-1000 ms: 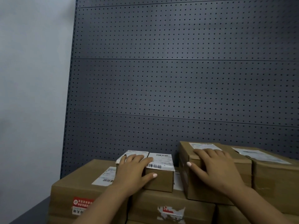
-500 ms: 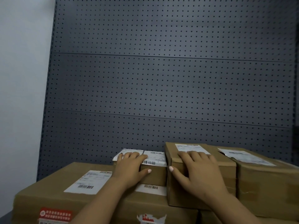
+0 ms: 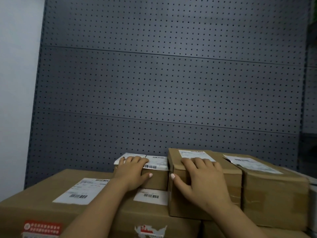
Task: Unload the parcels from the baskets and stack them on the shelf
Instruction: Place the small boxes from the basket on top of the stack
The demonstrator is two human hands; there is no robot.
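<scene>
A small brown parcel [image 3: 155, 179] with white labels on top sits on a lower carton. My left hand [image 3: 132, 170] lies over its top and front edge, fingers wrapped on it. Right beside it stands a taller brown parcel [image 3: 226, 179]. My right hand [image 3: 202, 179] presses flat on its top and front, thumb at its left corner. The two parcels stand side by side with almost no gap. No basket is in view.
A large carton [image 3: 51, 200] with a white label and a red sticker lies at the lower left. Another carton [image 3: 154, 219] lies under the small parcel. A further parcel [image 3: 274, 189] stands at the right. The dark pegboard back wall [image 3: 163, 91] rises behind; a pale wall is at the left.
The small parcel under my left hand has slid right until it nearly meets the taller parcel. The view has shifted, showing more of the large left carton.
</scene>
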